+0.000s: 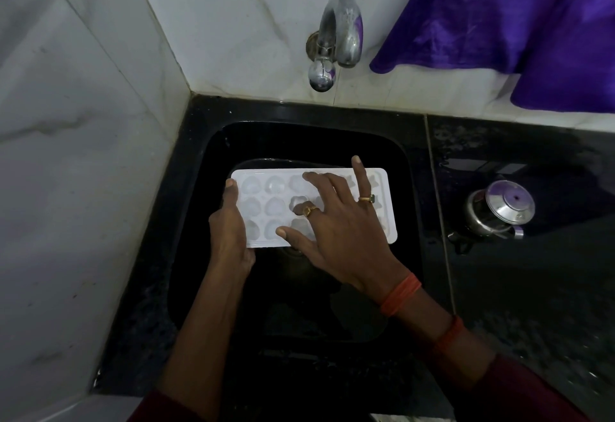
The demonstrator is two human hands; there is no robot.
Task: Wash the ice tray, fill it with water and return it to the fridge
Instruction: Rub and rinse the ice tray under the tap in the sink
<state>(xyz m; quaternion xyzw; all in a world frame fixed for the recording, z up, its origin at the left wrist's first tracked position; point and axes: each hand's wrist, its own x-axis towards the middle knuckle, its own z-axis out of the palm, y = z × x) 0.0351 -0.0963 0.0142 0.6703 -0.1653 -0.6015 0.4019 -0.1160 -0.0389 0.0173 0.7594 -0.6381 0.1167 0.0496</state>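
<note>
Head view: left hand point(229, 232) clasps ice tray point(382, 177) end, steadying it over sink point(407, 168); right hand point(342, 228), splayed open, likely scrubs cavities point(276, 206).

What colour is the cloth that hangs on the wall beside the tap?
The cloth is purple, seen best in the head view.

A tap point(339, 32) juts out behind the sink point(196, 238); a steel pot point(499, 210) stands right.
</note>
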